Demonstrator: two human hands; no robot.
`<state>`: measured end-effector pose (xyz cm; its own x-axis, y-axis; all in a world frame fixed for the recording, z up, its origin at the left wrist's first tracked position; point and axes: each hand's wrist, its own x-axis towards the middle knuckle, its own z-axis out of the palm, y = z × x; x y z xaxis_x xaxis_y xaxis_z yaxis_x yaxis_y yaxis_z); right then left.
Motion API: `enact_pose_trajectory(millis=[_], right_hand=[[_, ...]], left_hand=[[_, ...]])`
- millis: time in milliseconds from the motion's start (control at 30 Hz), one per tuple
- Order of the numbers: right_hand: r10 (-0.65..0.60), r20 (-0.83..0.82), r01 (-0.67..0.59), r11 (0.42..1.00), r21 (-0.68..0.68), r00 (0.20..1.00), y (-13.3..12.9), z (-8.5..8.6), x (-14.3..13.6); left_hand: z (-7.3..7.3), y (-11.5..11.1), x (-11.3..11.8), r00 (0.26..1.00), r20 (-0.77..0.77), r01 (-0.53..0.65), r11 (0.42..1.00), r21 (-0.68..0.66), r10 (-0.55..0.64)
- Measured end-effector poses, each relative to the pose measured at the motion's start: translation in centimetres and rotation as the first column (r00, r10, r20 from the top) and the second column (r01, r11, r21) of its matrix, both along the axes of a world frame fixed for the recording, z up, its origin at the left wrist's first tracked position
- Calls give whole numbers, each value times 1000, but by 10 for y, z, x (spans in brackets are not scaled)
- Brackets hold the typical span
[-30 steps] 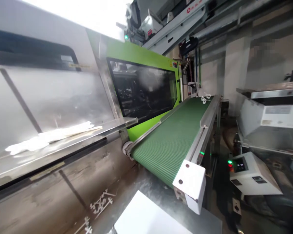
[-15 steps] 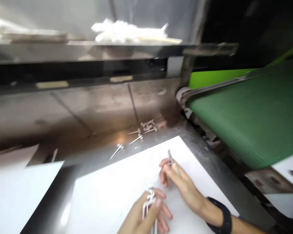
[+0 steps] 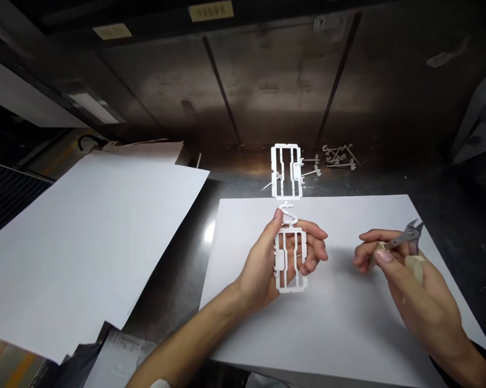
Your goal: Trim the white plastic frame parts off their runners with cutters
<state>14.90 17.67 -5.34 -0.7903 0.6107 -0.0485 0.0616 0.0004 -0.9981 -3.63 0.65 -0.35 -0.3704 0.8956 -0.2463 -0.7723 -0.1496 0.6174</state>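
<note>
My left hand is closed around the middle of a white moulded plastic part. This part has two slotted rectangular frames, one above the other, joined by a thin curved runner; the lower frame lies against my palm and fingers. To the right, my right hand grips a pair of nippers with pale handles. Their metal jaws are apart and point up and away, clear of the plastic part. Both hands are above a large white sheet on the metal bench.
Several small white plastic offcuts lie at the back of the bench, before a metal back panel. A stack of white sheets overhangs the left side. Yellow labels are stuck on the rail above.
The view has swung right to left and down, so the conveyor belt is out of sight. My left hand now holds the white part upright, and my hands are farther apart.
</note>
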Motion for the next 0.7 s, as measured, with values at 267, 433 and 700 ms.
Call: enact_pose_trajectory(millis=[267,433,700], right_hand=[[346,130,-359,929,91,929,-17,12,-5],[447,151,-460,886,56,881,-27,19,-7],[321,122,-332,940,84,939,-19,16,-9]], left_hand=[[-17,9,18,994,-96,-51,997,-60,45],[-26,11,28,993,-119,-24,991,-130,8],[-24,15,23,998,-29,60,996,-68,-62]])
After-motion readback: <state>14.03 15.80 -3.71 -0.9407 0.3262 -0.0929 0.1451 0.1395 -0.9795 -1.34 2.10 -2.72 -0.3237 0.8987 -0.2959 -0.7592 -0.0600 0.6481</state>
